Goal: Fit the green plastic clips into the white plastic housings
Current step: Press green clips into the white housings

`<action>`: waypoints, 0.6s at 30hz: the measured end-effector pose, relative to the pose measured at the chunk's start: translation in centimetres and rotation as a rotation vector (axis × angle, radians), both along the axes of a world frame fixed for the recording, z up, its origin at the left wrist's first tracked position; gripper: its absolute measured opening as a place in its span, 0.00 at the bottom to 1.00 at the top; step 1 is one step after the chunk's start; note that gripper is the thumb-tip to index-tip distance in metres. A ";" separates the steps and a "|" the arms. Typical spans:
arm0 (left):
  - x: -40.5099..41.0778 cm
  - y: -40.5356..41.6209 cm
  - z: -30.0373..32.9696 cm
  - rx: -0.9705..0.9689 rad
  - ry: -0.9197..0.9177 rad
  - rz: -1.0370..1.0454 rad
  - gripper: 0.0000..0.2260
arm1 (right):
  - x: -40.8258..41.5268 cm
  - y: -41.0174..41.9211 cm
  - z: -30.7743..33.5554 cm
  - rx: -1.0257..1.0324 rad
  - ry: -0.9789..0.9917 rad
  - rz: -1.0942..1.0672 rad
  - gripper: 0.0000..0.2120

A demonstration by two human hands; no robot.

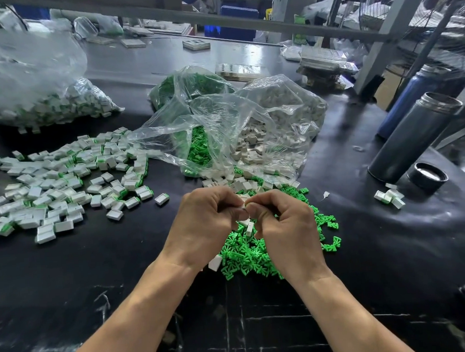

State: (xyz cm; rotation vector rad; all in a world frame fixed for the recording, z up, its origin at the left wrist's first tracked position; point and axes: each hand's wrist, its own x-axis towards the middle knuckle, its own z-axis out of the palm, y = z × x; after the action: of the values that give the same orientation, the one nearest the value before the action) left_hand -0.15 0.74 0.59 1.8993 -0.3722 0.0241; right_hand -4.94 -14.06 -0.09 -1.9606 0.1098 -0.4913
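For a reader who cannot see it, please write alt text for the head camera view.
Two hands, left hand and right hand, meet above a pile of green clips on a black table, pinching a small white housing. Assembled pieces lie spread to the left, and open plastic bags of parts lie behind.

The left hand [206, 218] and right hand [286, 227] meet fingertip to fingertip, hiding nearly all of the white piece [244, 205] pinched between them; whether a clip sits there cannot be told. The bag [29, 71] at the table's [367, 262] far left corner is blurred and cut off.
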 end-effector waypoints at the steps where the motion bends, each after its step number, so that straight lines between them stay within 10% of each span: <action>1: 0.1 0.1 0.0 -0.019 0.009 0.005 0.13 | 0.0 0.1 -0.1 0.037 -0.003 0.002 0.08; 18: -0.6 -1.5 1.1 -0.301 0.174 -0.164 0.05 | 0.8 0.5 0.8 0.428 0.264 0.203 0.30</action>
State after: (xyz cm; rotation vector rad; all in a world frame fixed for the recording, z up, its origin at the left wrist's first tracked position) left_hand -0.78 -0.76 1.69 1.5563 -0.3809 -0.1841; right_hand -4.16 -13.55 0.75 -1.5839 0.1667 -0.0632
